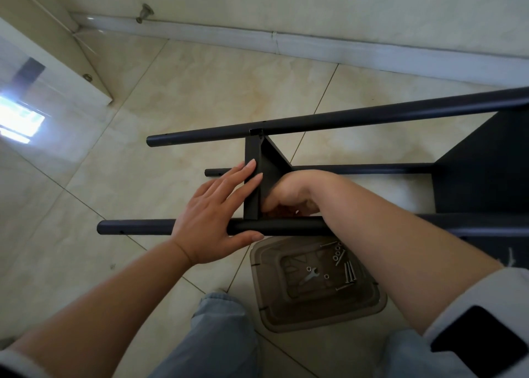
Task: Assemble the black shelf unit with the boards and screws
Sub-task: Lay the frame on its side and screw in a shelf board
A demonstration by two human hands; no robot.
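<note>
Black metal tubes and dark boards make up the shelf unit point(343, 148), which lies on its side on the floor with three poles running left to right. A small black board point(254, 177) stands between the near pole point(137, 226) and the far pole point(329, 121); a larger board point(481, 166) fills the right end.

Just below the near pole sits a translucent brown tray point(315, 314) holding long screws point(349, 271), washers point(337, 253) and a small flat wrench point(310, 274). The right forearm crosses over the tray's upper corner and over the near pole.

The floor point(186, 97) is glossy beige tile, with a pale skirting board point(315, 44) along the wall and a doorstop point(144, 13) near the corner.

The left hand point(217, 214) lies flat and spread, fingers straight against the small board's edge and thumb under the near pole. The right hand point(292, 194) is curled at the corner where the small board meets the near pole; what its fingers pinch cannot be made out.
</note>
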